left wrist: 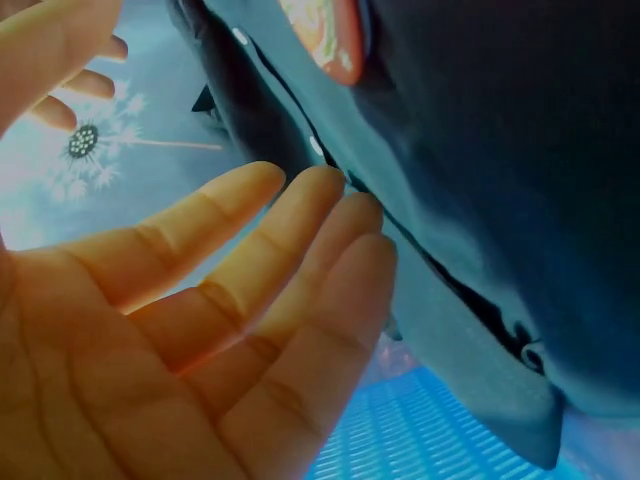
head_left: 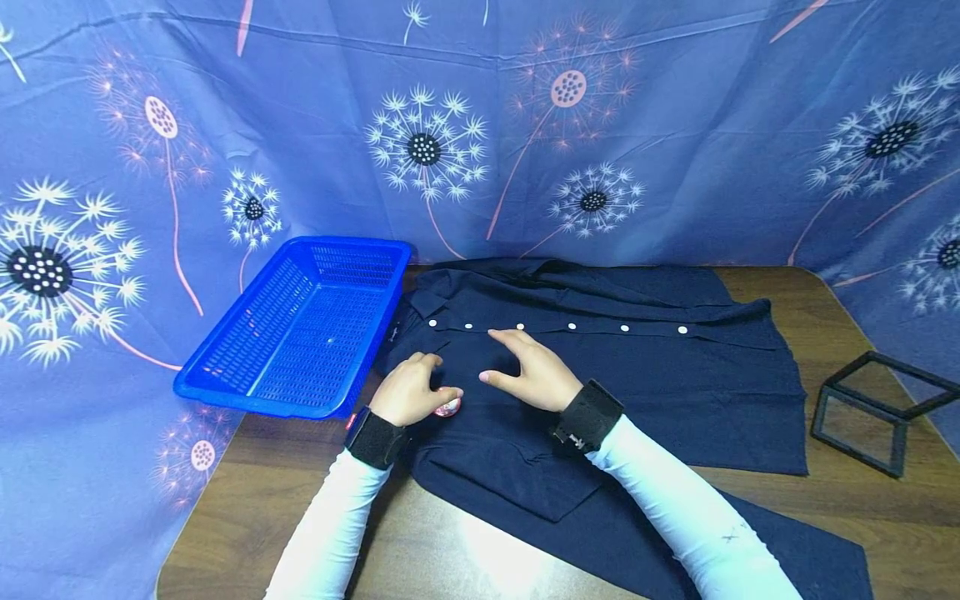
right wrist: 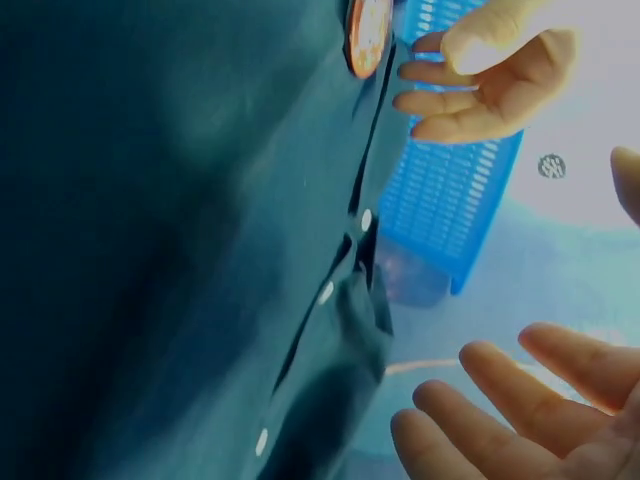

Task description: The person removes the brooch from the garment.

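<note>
A dark navy button-up shirt lies spread on the table, its collar toward the left and a row of white buttons running across it. On its chest sits a round badge with a red rim. My left hand hovers beside the badge, thumb close over it and fingers relaxed; contact cannot be made out. To the right, my right hand is held over the shirt near the buttons, fingers loosely extended and holding nothing. In the right wrist view the badge stands out from the cloth near the left hand.
A blue perforated plastic basket stands at the left, next to the shirt's collar. A black open frame rests at the table's right side. Behind the wooden table hangs a blue dandelion-print cloth.
</note>
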Motion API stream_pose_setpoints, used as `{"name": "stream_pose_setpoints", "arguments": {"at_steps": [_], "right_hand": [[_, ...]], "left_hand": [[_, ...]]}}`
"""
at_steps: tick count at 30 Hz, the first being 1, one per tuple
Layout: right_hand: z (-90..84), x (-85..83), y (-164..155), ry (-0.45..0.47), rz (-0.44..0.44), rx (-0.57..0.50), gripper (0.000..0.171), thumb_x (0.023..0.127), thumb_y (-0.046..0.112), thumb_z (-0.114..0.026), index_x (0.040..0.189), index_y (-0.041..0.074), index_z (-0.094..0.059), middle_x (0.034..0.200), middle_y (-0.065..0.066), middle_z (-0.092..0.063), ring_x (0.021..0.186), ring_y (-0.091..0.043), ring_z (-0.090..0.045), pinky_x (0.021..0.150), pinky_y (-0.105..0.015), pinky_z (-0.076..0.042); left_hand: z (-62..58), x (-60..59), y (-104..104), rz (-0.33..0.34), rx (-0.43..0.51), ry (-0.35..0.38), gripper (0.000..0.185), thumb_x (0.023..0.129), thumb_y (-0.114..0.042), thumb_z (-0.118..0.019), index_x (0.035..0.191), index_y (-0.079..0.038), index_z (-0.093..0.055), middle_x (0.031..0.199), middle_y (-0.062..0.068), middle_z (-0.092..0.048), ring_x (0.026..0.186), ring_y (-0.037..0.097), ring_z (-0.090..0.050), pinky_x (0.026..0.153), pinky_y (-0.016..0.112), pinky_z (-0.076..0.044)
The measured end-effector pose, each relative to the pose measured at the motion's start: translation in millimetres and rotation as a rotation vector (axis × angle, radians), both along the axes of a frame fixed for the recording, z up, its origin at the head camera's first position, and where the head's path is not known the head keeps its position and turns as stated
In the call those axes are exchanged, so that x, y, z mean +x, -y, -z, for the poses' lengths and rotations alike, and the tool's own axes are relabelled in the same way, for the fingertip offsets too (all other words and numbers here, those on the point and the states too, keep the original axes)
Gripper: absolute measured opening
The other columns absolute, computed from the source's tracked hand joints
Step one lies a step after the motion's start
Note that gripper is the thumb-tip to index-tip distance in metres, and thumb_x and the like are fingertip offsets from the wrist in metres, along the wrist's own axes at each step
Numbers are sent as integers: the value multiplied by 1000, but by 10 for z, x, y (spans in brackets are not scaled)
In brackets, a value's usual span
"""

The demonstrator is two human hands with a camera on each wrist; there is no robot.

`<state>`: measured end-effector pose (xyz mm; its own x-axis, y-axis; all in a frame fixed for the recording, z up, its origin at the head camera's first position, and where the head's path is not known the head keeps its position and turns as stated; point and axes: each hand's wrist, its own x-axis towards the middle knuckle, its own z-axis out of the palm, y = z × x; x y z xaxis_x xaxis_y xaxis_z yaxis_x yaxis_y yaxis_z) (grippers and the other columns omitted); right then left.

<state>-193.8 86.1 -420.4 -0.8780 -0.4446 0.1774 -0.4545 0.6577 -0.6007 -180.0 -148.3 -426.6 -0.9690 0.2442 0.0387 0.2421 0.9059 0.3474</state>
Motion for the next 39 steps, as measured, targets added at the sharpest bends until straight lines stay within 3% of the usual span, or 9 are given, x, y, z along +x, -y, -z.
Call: {"name": "stream_pose_setpoints", "arguments": {"at_steps": [7,12,16,33,39], "right_hand": [[73,-5,137,9,-18,-31,62,89,41,-69,138,7,-53,138,-11,-57,126,-28,-57,104,-47,-46],[116,14,232,11,-38,-67,55,88,34,-71,132,4,-57,122,-14,-63,108,-28,-64,91,-42,-53],[160,28,304,9,-42,-67,50,87,31,-71,127,3,-60,112,-13,-66,99,-24,-65,85,-38,-53],[303,42,474,86,-102,-104,39,87,22,-70,116,-3,-65,94,-11,-70,83,-21,-67,73,-25,-51],[306,48,514,135,-101,-126,37,86,19,-71,114,-4,-66,89,-11,-69,73,-11,-62,66,-18,-48]], "left_hand": [[52,15,31,14,-6,14,57,80,-44,-75,116,-1,-66,109,16,-68,102,33,-65,91,46,-52],[79,27,48,33,-5,5,50,79,-37,-75,112,-1,-67,103,15,-67,96,32,-65,86,46,-52],[90,36,53,37,-16,15,48,79,-36,-75,110,0,-67,100,15,-67,93,31,-65,83,45,-52],[161,23,79,98,-28,-13,32,76,-35,-78,86,-7,-67,79,4,-61,73,18,-56,65,34,-46],[173,21,83,103,-15,-1,28,76,-30,-79,85,-7,-67,74,3,-59,67,15,-51,59,30,-41]]}}
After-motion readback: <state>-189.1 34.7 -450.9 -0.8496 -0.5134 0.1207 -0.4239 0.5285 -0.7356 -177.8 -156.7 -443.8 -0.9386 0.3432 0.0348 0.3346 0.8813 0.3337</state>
